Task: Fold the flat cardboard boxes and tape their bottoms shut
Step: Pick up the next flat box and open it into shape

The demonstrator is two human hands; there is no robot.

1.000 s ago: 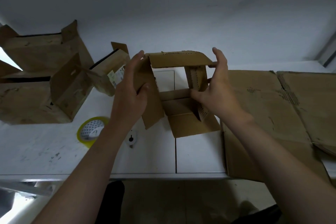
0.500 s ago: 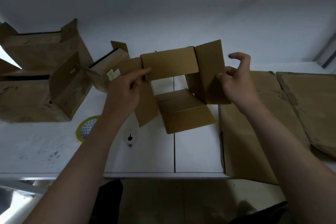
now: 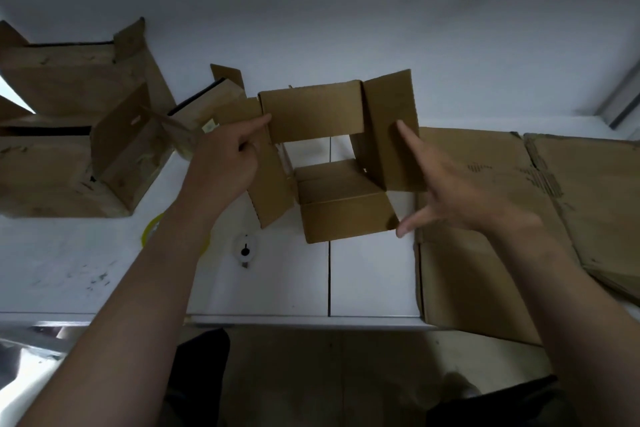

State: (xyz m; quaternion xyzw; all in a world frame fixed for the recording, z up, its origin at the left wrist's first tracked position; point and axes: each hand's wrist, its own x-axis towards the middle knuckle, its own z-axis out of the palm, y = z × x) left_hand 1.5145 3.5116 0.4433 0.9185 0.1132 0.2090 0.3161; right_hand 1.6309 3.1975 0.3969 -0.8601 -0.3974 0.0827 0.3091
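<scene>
1. Cardboard box [image 3: 313, 111]: probably light, stiff panels, floppy creases; held above the white table [image 3: 370, 274].
2. Left hand [image 3: 223, 166] pinches its left flap; right hand [image 3: 460, 194] is splayed, one fingertip on the right flap.
3. Best grabbed by the panel edges.

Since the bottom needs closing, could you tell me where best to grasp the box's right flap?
Pinch its free outer edge from the right: the right flap stands upright, both faces exposed, beside the open right hand, while the left hand grips the box's opposite side.

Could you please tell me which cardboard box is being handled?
The small centre box, flaps splayed, between the left hand and right hand; the folded boxes and flat boxes lie aside.
</scene>
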